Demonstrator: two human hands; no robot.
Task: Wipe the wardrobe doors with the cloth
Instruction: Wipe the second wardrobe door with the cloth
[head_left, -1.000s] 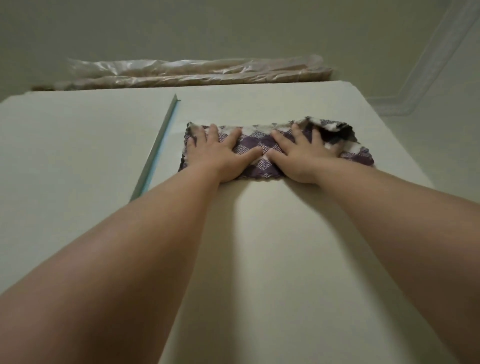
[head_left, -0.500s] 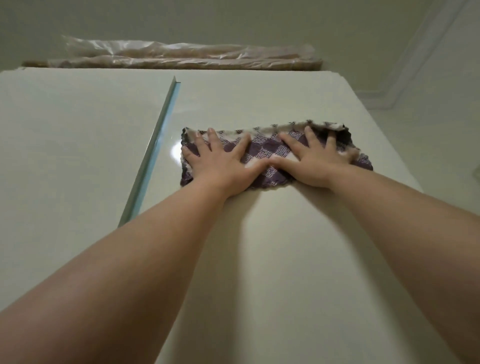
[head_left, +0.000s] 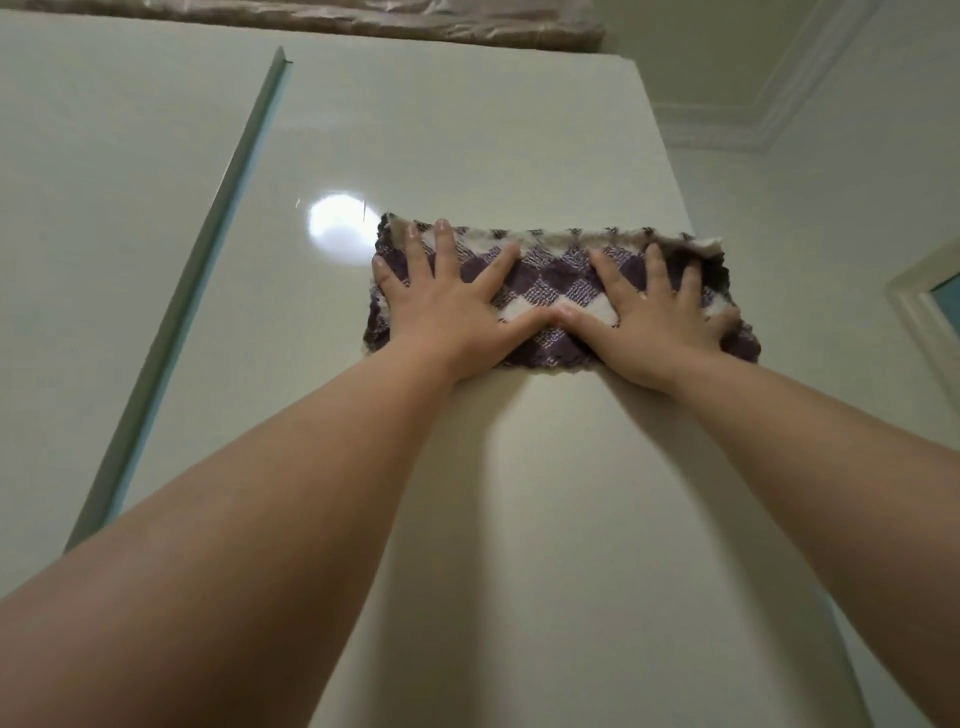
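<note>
A purple-and-white checked cloth (head_left: 550, 280), folded into a long strip, lies flat against the glossy cream right wardrobe door (head_left: 467, 130). My left hand (head_left: 452, 312) presses on the cloth's left half with fingers spread. On its right half my right hand (head_left: 654, 322) presses the same way, and the two thumbs touch in the middle. The cloth's far right end is bunched up. The left wardrobe door (head_left: 104, 208) is beside it, past a greenish edge strip (head_left: 208, 260).
A plastic-wrapped bundle (head_left: 415, 21) lies along the wardrobe's top. A lamp's reflection (head_left: 337, 228) shines on the door just left of the cloth. To the right are a wall with a ceiling cornice (head_left: 727, 135) and a white frame (head_left: 924, 312).
Both hands have slid the cloth down the right door, away from the wardrobe's top edge. The cloth's raised right end has flattened somewhat.
</note>
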